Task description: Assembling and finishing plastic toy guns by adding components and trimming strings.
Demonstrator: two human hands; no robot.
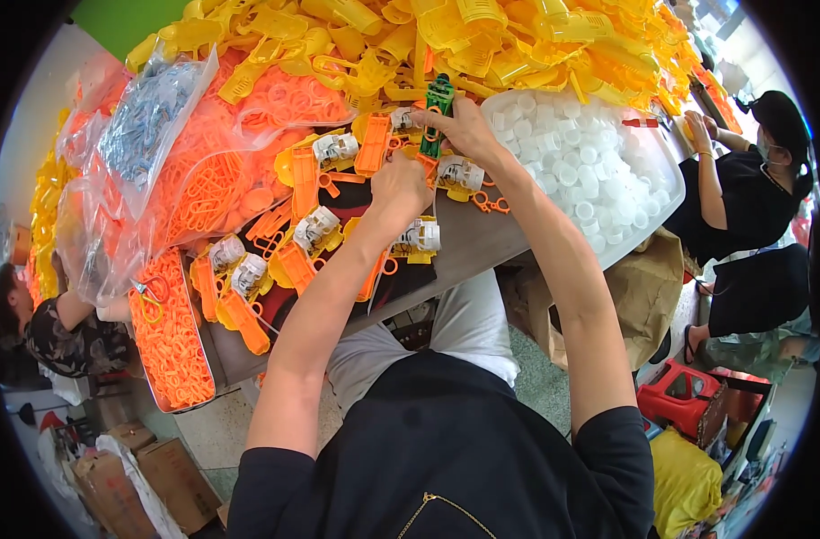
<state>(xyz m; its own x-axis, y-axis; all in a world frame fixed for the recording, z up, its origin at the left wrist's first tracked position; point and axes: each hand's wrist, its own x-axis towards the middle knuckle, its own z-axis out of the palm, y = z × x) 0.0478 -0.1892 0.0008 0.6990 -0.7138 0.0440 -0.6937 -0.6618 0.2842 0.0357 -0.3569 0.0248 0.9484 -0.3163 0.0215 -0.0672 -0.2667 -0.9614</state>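
Observation:
At the table's middle, my right hand (468,133) is closed round a green-and-black elongated piece (438,106), perhaps a tool; its exact kind is unclear. Just below and to the left, my left hand (401,186) has its fingers curled in at an orange plastic part (427,165), and its fingertips are partly hidden. Around both hands lie several part-built plastic pieces, each with a yellow shell, a white mechanism and an orange handle. One such white mechanism (460,173) is right of my hands, another (420,236) below my left wrist, and a third (316,226) to the left.
Yellow plastic shells (545,45) are heaped at the back. White caps fill a tray (674,184) at the right. Orange rings lie in a long box (208,382) at the left, with scissors (149,296) on it. Bagged grey parts (154,117) stand behind. Co-workers sit on both sides.

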